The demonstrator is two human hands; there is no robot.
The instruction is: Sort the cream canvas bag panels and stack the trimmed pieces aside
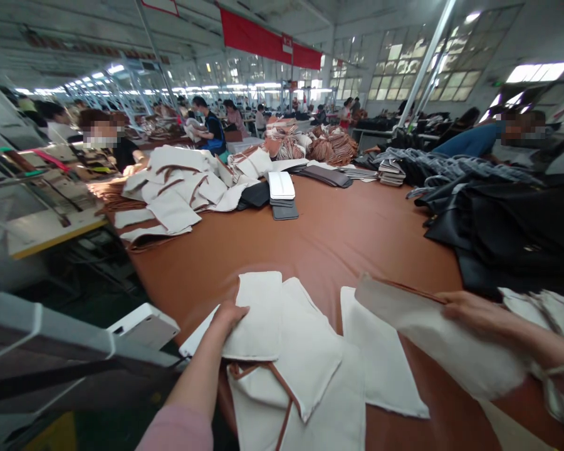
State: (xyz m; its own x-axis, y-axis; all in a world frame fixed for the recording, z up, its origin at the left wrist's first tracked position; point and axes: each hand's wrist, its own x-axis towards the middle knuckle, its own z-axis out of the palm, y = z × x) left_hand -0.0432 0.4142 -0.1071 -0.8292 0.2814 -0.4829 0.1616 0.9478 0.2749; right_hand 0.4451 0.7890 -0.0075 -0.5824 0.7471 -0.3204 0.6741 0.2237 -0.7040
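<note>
My left hand (231,317) grips the left edge of a cream fabric panel (258,319), thumb on top and the other fingers mostly hidden. That panel lies over several overlapping cream pieces (305,344) with brown edging, spread near the table's front. On the right, my right hand (463,313) is closed on the upper edge of another cream panel (418,319), which is lifted, tilted and slightly blurred. Between the hands a single cream panel (385,360) lies flat, partly behind the raised one.
Brown leather-like sheeting (357,225) covers the table. At the back left is a heap of cream pieces (178,181), beside small dark and white stacked pieces (282,194). Black bags (521,219) are piled at right. A white device (145,326) stands at the left edge. Co-workers sit beyond.
</note>
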